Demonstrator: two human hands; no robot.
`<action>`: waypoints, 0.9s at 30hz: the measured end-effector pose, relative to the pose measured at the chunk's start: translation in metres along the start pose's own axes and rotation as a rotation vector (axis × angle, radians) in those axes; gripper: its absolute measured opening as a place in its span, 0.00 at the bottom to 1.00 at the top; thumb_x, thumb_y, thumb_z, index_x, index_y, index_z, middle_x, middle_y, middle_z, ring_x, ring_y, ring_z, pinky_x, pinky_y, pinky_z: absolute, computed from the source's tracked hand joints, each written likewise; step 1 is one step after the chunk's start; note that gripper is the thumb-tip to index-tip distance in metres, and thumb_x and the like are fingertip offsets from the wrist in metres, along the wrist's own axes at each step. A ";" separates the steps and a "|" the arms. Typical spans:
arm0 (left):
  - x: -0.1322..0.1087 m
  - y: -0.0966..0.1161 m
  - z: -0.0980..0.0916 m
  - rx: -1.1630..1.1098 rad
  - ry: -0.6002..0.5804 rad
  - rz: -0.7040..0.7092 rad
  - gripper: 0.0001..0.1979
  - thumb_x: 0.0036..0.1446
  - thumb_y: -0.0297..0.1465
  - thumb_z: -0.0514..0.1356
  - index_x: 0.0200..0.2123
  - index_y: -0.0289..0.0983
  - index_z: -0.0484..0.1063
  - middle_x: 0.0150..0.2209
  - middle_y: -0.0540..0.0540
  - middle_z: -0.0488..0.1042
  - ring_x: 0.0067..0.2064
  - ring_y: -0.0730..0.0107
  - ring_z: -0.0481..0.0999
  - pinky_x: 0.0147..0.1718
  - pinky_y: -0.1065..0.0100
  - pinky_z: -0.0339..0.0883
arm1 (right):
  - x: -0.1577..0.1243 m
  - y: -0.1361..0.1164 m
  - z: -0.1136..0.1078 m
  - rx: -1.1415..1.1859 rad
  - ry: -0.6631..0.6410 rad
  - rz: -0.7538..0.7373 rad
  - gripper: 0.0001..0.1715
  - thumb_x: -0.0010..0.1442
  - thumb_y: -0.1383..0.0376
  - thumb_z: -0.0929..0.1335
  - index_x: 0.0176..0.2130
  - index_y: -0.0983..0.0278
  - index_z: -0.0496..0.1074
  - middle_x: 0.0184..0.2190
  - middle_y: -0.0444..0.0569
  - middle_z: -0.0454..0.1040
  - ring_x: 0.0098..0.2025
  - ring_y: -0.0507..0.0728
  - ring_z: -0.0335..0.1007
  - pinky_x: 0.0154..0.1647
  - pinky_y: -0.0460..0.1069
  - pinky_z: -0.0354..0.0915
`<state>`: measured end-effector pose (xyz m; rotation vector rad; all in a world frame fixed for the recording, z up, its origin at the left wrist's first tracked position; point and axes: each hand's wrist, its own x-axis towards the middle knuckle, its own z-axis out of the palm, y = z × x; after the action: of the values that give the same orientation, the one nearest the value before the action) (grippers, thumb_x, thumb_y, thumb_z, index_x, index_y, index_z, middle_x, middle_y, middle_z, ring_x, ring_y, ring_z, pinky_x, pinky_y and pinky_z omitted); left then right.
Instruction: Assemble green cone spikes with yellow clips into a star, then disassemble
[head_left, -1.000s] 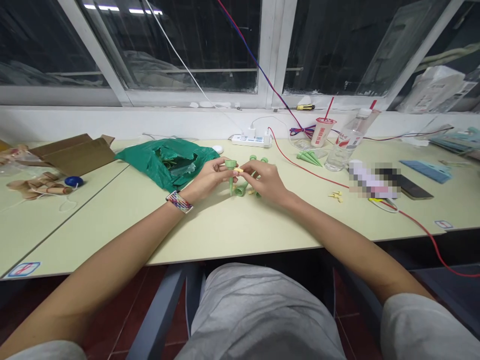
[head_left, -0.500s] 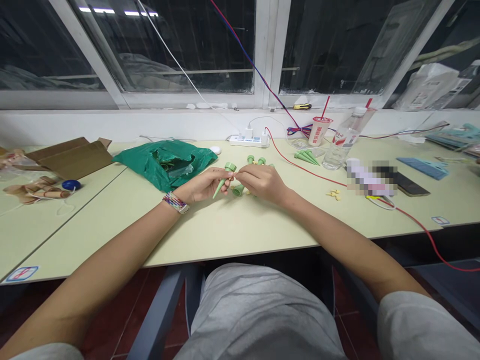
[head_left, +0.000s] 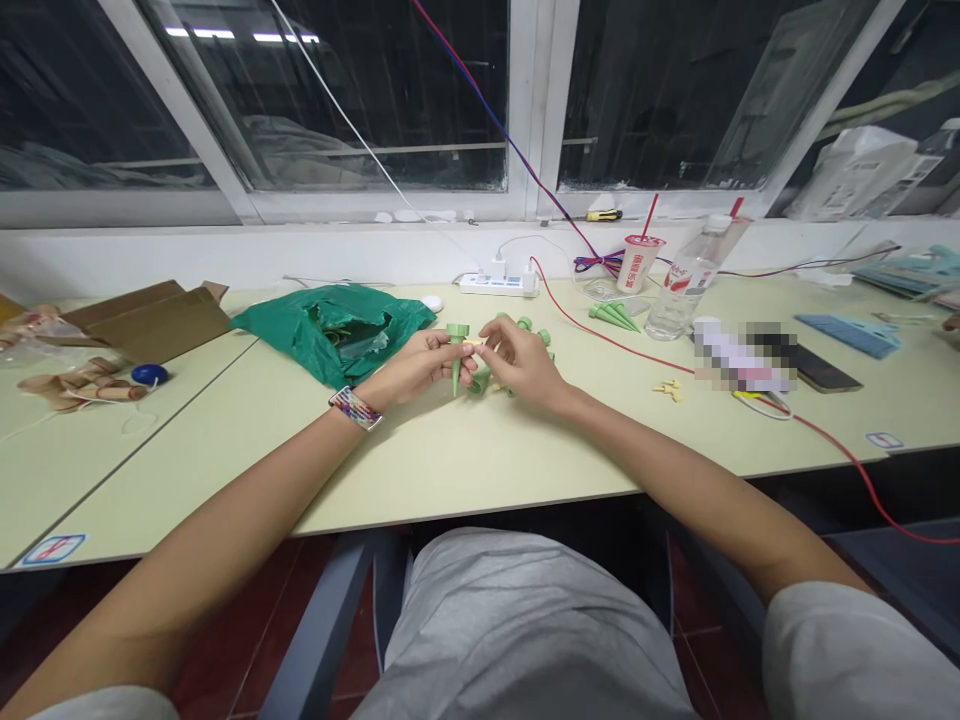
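Your left hand [head_left: 426, 362] has a closed grip on a green plastic spike [head_left: 455, 366], held upright. Your right hand [head_left: 523, 364] closes its grip on a small pale-yellow piece [head_left: 474, 341] at the spike's top. Loose green plastic parts [head_left: 480, 380] lie just below on the surface [head_left: 450, 460].

Smooth matt green plastic spike [head_left: 455, 368]

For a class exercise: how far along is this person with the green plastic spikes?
Perhaps done: a cluster of green spikes lying apart at the back. In hand: the left hand holds a green spike, point down, while the right hand pinches a small yellow piece beside it. Left: loose green parts by the right hand, small yellow pieces farther right, and a green plastic bag.
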<state>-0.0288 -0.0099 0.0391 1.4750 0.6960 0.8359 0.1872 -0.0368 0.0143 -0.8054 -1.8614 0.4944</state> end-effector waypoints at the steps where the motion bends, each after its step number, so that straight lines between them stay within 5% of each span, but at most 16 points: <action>1: 0.000 0.000 0.000 -0.009 -0.002 -0.002 0.16 0.54 0.39 0.78 0.36 0.32 0.82 0.32 0.41 0.83 0.31 0.65 0.83 0.34 0.67 0.77 | 0.000 -0.001 -0.001 -0.040 0.000 -0.056 0.15 0.74 0.51 0.66 0.46 0.59 0.70 0.37 0.46 0.78 0.32 0.54 0.73 0.34 0.50 0.67; 6: -0.001 0.002 0.000 -0.005 -0.025 -0.006 0.17 0.55 0.41 0.77 0.35 0.33 0.81 0.31 0.40 0.83 0.30 0.64 0.83 0.33 0.67 0.76 | -0.001 -0.007 -0.004 -0.242 -0.018 -0.172 0.19 0.77 0.54 0.61 0.38 0.60 0.71 0.35 0.50 0.77 0.36 0.57 0.72 0.37 0.52 0.64; 11: -0.001 0.000 0.002 0.027 -0.031 0.005 0.18 0.55 0.42 0.77 0.38 0.33 0.82 0.31 0.42 0.83 0.29 0.64 0.83 0.32 0.67 0.75 | 0.002 -0.002 0.001 0.011 -0.112 0.137 0.28 0.78 0.48 0.59 0.32 0.60 0.67 0.23 0.43 0.72 0.23 0.53 0.68 0.28 0.49 0.63; 20: 0.000 -0.003 0.001 0.046 -0.040 0.004 0.17 0.58 0.43 0.75 0.33 0.34 0.82 0.31 0.40 0.83 0.31 0.62 0.83 0.32 0.65 0.76 | -0.002 -0.009 -0.004 -0.159 -0.062 -0.093 0.08 0.72 0.58 0.65 0.44 0.60 0.68 0.37 0.46 0.78 0.29 0.53 0.69 0.33 0.50 0.61; 27: -0.001 0.002 0.006 0.087 0.004 0.072 0.16 0.52 0.37 0.77 0.40 0.36 0.83 0.38 0.43 0.82 0.34 0.63 0.83 0.36 0.65 0.78 | 0.003 -0.001 0.001 0.099 -0.017 0.080 0.12 0.72 0.53 0.67 0.43 0.58 0.67 0.36 0.44 0.79 0.28 0.53 0.72 0.29 0.49 0.66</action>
<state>-0.0246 -0.0145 0.0408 1.5851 0.6926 0.8729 0.1852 -0.0356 0.0169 -0.8133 -1.8109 0.6404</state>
